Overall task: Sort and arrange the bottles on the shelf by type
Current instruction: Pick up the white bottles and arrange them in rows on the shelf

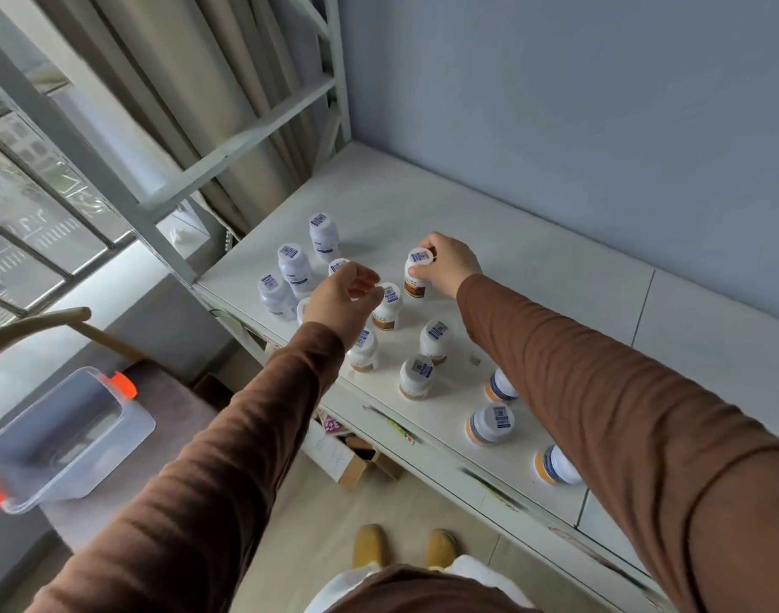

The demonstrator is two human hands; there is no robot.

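bottles sitting upright on the white shelf [533, 276], in three groups by label. blue-label white ones at far left: three fully showing [324, 232] [294, 268] [275, 294], plus two more partly hidden behind the left hand, so five showing there, possibly more that i can't see. brown-label ones in the middle: five counted, one in the right hand [417, 276], one just beside the left hand [387, 308], three nearer the shelf's front edge [363, 350] [435, 340] [416, 376]. orange-band ones with blue-grey caps at right: three [501, 386] [490, 423] [555, 465], two of them partly covered by the right sleeve.

right hand [445, 265] is gripping the farthest brown-label bottle around cap and shoulder, bottle standing on the shelf. left hand [341, 298] is hovering over the gap between blue and brown groups, fingers loosely curled and spread, holding nothing.

clear plastic bin [65, 440] with orange latches is sitting off the shelf at lower left, well apart from the bottles.
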